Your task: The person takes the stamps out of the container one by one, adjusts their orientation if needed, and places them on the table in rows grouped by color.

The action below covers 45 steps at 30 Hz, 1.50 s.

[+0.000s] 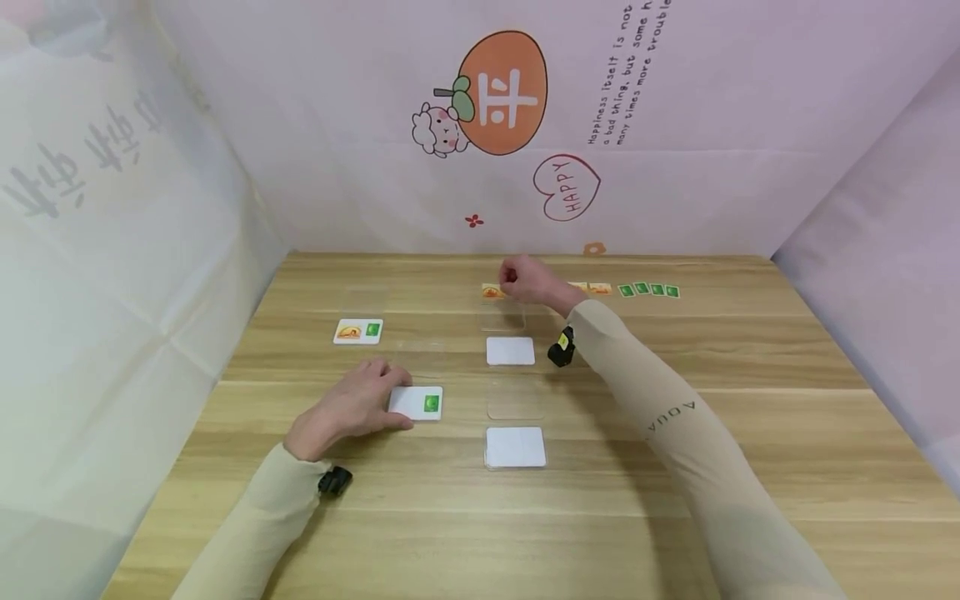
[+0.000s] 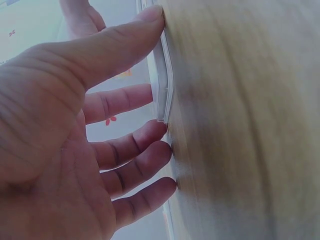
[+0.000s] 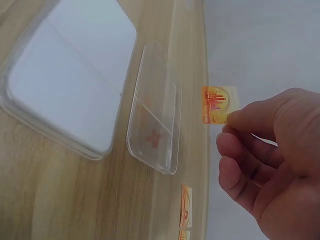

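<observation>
My left hand holds a white card with a green sticker at its right end. Its thumb is on the near edge and its fingers are at the far edge. Toward the back of the table, my right hand pinches an orange-yellow printed sticker by one corner, between thumb and index finger. A clear plastic cover lies beside the right hand, next to a white card in a clear case.
Left of centre lies a white card bearing orange and green stickers. Another white card is nearer the front, with a clear cover behind it. Orange stickers and several green stickers line the table's back edge, before a printed cloth.
</observation>
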Motion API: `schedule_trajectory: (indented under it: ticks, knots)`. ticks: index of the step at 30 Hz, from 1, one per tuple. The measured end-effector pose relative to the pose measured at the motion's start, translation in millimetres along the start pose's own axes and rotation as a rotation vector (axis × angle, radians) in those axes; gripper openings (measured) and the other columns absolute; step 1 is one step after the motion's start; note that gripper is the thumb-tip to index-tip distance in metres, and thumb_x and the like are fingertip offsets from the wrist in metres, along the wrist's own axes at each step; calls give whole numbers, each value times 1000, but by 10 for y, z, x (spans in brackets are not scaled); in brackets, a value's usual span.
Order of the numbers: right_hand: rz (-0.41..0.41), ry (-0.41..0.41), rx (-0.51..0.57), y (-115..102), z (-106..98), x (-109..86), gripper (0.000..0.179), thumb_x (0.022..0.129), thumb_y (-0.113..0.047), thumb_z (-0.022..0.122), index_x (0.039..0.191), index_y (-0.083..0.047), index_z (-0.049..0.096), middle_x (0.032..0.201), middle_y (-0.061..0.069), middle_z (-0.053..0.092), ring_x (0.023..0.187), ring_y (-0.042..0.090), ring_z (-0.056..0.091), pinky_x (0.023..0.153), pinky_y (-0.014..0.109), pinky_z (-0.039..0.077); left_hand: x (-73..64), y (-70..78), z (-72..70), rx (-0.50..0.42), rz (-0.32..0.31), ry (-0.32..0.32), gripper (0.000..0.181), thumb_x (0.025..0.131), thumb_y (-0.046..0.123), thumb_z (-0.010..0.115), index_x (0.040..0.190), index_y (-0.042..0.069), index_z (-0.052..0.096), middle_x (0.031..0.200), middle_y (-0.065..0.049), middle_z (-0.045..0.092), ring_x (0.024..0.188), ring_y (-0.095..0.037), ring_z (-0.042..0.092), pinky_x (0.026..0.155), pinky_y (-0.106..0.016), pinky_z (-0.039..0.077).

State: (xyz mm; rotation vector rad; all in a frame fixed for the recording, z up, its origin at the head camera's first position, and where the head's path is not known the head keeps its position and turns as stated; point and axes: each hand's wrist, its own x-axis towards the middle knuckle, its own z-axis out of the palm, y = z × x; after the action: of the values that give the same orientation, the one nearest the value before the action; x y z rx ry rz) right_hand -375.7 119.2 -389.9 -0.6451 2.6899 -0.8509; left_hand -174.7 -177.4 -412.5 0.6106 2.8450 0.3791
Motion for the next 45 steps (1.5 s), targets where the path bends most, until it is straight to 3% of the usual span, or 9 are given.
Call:
schedule_trajectory:
  ticks: [11, 22, 34, 45]
  knots:
    - [49, -18, 16, 155, 30, 60, 9, 91, -3, 55, 99, -3, 60, 95, 11, 60, 84, 22, 54, 70, 29, 48, -10, -5, 12, -1, -8, 0, 57, 79, 45, 80, 124, 17, 61, 112, -8, 55, 96, -22, 47, 82, -37, 43]
    - [63, 11, -71, 259, -24, 174, 8, 92, -4, 56, 96, -2, 62, 93, 11, 60, 84, 22, 53, 69, 29, 45, 24, -10, -9, 0, -7, -5, 58, 79, 46, 80, 124, 17, 60, 113, -8, 55, 96, -22, 47, 83, -37, 42]
    - [126, 31, -54, 356, 8, 212, 10, 92, -4, 54, 97, -2, 63, 96, 13, 62, 86, 24, 55, 71, 30, 47, 22, -30, -5, -1, -12, -5, 57, 79, 46, 80, 125, 18, 60, 113, -7, 54, 96, -21, 46, 82, -36, 41]
    - [141, 63, -105, 440, 71, 290, 12, 93, -5, 53, 97, -2, 64, 96, 12, 62, 85, 23, 54, 70, 30, 45, 24, -49, 14, 2, -17, -4, 57, 78, 47, 80, 124, 18, 60, 112, -6, 54, 96, -21, 46, 82, -37, 42]
